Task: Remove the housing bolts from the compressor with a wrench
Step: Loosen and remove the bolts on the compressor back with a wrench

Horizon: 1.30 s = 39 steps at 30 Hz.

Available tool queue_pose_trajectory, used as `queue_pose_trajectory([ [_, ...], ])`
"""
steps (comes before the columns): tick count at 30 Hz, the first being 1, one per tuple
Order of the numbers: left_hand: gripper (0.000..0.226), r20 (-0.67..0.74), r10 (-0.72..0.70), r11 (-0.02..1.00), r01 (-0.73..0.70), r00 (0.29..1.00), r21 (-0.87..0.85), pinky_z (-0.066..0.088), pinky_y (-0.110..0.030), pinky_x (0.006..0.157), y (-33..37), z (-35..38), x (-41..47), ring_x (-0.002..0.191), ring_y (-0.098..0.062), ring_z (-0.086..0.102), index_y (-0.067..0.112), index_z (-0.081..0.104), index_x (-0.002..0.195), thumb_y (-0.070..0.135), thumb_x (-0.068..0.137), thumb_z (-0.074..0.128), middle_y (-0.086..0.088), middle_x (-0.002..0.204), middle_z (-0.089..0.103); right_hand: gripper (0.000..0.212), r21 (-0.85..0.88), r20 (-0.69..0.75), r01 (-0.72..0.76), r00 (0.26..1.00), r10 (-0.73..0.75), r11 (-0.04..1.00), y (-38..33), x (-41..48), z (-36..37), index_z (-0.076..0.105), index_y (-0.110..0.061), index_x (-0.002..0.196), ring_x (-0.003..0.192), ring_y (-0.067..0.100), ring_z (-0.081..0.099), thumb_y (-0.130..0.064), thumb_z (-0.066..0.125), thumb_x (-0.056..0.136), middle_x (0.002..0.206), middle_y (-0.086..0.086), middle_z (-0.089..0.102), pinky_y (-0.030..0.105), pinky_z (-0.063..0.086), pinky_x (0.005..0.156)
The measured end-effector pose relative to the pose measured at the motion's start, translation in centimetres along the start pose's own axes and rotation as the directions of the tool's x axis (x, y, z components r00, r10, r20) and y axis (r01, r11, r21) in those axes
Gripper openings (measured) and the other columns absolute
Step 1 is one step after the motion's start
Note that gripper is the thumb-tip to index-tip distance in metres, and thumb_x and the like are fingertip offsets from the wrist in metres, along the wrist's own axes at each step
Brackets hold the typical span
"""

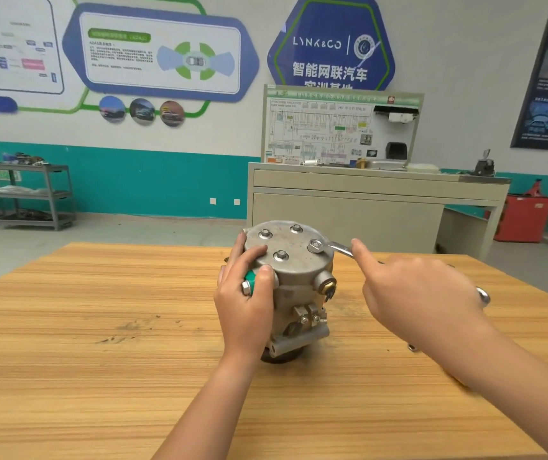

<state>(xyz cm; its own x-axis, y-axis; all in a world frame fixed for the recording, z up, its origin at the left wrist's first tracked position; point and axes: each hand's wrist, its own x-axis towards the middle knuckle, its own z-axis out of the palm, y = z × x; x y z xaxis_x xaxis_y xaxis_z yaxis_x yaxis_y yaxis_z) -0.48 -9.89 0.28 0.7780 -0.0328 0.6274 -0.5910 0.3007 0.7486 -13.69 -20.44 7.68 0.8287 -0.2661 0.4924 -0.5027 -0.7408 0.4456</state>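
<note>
- Right hand (415, 293): fingers curled round the shaft of a silver steel wrench (338, 249), index finger straight along it.
- Just past that fingertip, the wrench's ring end sits over a silver hex housing bolt (315, 244).
- Left hand (246, 307): fingers and thumb wrapped on the side of the grey cast-metal cylindrical compressor (299, 270).
- Compressor stands upright between both hands on the striped wooden table (100, 327).

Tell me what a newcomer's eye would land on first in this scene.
The silver compressor standing in the middle of the wooden table draws the eye first, with the left hand gripping its near-left side. Next comes the wrench, its head set on the right-most bolt of the top cover, its handle held by the right hand. Behind, a blue hexagonal sign stands out on the back wall.
</note>
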Motion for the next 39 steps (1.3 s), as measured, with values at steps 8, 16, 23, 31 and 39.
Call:
queue_pose_trajectory([
  [8,0.024,0.088,-0.035,0.997,0.042,0.996,-0.069,0.041,-0.046,0.103,-0.4,0.7,1.6,0.119,0.007,0.048,0.029,0.068,0.087,0.029,0.070,0.051,0.036,0.114,0.056,0.039,0.208,-0.546,0.213,0.835,-0.068,0.955,4.4,6.0,7.9,0.067,0.000,0.109,0.069,0.033,0.067,0.003,0.074,0.070,0.078,0.018,0.068,0.048,0.054,0.068],
  [16,0.033,0.051,0.001,0.995,0.004,0.999,-0.099,0.044,-0.039,0.100,-0.7,1.1,1.7,0.116,0.008,0.050,0.028,0.067,0.085,0.042,0.064,0.047,0.027,0.119,0.057,0.020,0.274,-0.530,0.312,0.838,-0.128,0.910,1.9,12.6,6.5,0.066,0.008,0.095,0.079,0.035,0.067,0.006,0.068,0.075,0.087,0.022,0.069,0.042,0.054,0.066],
  [23,0.034,-0.027,0.010,0.992,-0.013,1.000,-0.129,0.041,-0.012,0.092,-1.1,-0.2,0.9,0.118,0.008,0.049,0.025,0.067,0.089,0.040,0.066,0.046,0.020,0.126,0.054,0.032,0.630,-0.373,0.133,0.916,0.148,0.765,3.3,5.6,2.3,0.050,-0.013,0.116,0.041,0.020,0.042,-0.028,0.032,0.094,0.047,-0.009,0.038,0.028,0.031,0.042],
  [31,0.030,-0.039,0.004,0.999,-0.006,0.999,-0.053,0.037,-0.015,0.097,-0.6,-0.4,-0.1,0.122,0.007,0.044,0.038,0.063,0.091,0.046,0.069,0.045,0.030,0.127,0.047,0.042,0.241,0.003,0.033,0.999,-0.035,0.970,2.2,1.2,1.6,0.011,-0.041,0.137,0.060,0.014,0.051,-0.033,0.023,0.098,0.059,-0.009,0.043,0.028,0.045,0.054],
  [39,0.030,-0.042,0.032,0.999,-0.032,0.999,-0.003,0.039,-0.030,0.100,-0.4,0.2,-0.2,0.119,0.003,0.047,0.038,0.062,0.092,0.045,0.070,0.043,0.028,0.129,0.045,0.071,-0.042,0.160,0.052,0.986,-0.045,0.998,-0.1,1.5,-1.3,-0.003,-0.016,0.145,0.046,0.014,0.026,-0.003,0.038,0.088,0.060,-0.003,0.030,0.026,0.020,0.039],
])
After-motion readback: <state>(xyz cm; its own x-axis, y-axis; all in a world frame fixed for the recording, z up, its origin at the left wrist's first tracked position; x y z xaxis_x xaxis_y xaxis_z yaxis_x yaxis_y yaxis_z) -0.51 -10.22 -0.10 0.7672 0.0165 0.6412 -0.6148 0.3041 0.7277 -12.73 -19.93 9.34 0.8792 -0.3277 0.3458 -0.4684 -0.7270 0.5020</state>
